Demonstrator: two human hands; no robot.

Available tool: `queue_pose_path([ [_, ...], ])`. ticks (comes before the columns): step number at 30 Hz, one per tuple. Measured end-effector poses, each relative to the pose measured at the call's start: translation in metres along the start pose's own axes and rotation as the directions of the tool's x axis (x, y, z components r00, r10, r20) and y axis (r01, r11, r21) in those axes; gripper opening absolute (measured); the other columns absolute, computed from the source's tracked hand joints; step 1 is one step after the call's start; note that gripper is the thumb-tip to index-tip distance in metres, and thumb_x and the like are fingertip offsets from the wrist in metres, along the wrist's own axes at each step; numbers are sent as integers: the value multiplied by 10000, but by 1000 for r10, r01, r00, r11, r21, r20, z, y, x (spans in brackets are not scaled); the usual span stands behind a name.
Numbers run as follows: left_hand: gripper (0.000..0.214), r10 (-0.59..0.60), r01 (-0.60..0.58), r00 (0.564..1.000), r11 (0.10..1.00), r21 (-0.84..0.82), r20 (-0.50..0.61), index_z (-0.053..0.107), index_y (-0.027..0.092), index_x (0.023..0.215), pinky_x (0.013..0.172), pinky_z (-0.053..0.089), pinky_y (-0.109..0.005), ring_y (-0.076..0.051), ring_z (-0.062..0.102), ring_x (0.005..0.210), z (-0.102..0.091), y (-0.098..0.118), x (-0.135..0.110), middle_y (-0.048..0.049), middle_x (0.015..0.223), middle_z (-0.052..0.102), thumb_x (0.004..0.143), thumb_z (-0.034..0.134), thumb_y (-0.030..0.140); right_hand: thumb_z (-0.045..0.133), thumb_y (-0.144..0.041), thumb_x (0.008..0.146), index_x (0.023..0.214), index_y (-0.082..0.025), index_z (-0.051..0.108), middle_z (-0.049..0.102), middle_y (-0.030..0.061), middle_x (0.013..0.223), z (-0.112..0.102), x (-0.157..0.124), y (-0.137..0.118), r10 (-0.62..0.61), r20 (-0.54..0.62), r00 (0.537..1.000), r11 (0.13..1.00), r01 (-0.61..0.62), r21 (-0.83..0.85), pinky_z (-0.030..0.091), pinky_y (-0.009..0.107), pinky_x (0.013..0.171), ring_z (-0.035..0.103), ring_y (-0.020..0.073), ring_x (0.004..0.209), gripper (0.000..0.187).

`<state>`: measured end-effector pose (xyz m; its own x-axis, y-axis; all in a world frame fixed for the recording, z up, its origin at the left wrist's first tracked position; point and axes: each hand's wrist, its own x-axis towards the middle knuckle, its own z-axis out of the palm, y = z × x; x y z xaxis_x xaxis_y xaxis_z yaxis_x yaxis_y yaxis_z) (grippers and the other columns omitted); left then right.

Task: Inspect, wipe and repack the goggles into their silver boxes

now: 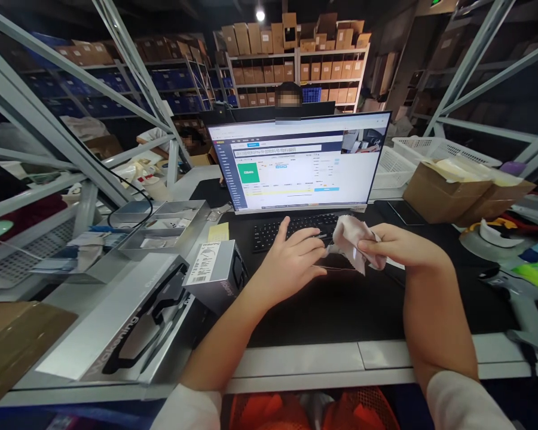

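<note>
My right hand [388,243] pinches a crumpled whitish-pink cloth [356,239] above the black desk mat. Over the front of the keyboard [273,235], my left hand [291,260] has its upper fingers spread. Its thumb and nearest finger come together at a thin, see-through or dark-edged piece that reaches toward the cloth. What this piece is, I cannot make out. Left of that hand stands a small grey box [217,272] with a label and printed glasses. Beside it lies a longer box [130,322] marked "Wakening", also printed with glasses.
Behind the keyboard stands a lit monitor [296,161]. A yellow note pad [219,232] and grey parts trays [170,224] are on the left. To the right are a phone [404,212], cardboard boxes [448,188] and a handheld scanner [520,304]. Another person sits behind the monitor.
</note>
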<state>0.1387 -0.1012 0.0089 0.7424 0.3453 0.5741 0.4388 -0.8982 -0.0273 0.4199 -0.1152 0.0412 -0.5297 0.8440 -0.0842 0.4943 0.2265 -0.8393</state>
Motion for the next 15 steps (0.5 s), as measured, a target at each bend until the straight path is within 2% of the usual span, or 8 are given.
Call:
queue_pose_path([
  [3, 236, 38, -38, 999, 999, 35, 10, 654, 182, 1120, 1265, -8, -578, -230, 540, 1314, 13, 8, 3, -57, 1128, 733, 959, 588, 343, 497, -647, 937, 716, -156, 695, 596, 25, 549, 15, 6, -11, -4, -13, 1000, 996, 3, -85, 400, 246, 534, 546, 138, 526, 575],
  [7, 233, 68, -68, 998, 996, 64, -2, 663, 187, 1108, 1266, 8, -580, -232, 557, 1283, 21, 9, 5, -61, 1160, 732, 955, 594, 349, 469, -658, 943, 720, -167, 654, 603, 10, 553, 29, 13, -19, 45, -70, 997, 994, -52, -98, 362, 245, 460, 491, 114, 439, 570],
  [11, 238, 53, -49, 997, 997, 65, -56, 680, 215, 1085, 1259, -19, -585, -231, 574, 1260, 10, 0, 3, -31, 1127, 745, 965, 575, 392, 508, -651, 933, 638, -168, 637, 597, 28, 514, 15, 9, -10, -22, -14, 1000, 999, 21, -38, 419, 249, 539, 569, 145, 521, 580],
  [15, 264, 8, -5, 996, 1000, 29, -92, 696, 238, 1077, 1260, -2, -571, -234, 591, 1232, -2, -5, 1, -20, 1107, 754, 947, 593, 444, 550, -650, 912, 611, -166, 646, 635, 51, 548, 0, 2, 2, -31, -24, 999, 999, 32, 36, 458, 266, 578, 597, 163, 552, 578],
])
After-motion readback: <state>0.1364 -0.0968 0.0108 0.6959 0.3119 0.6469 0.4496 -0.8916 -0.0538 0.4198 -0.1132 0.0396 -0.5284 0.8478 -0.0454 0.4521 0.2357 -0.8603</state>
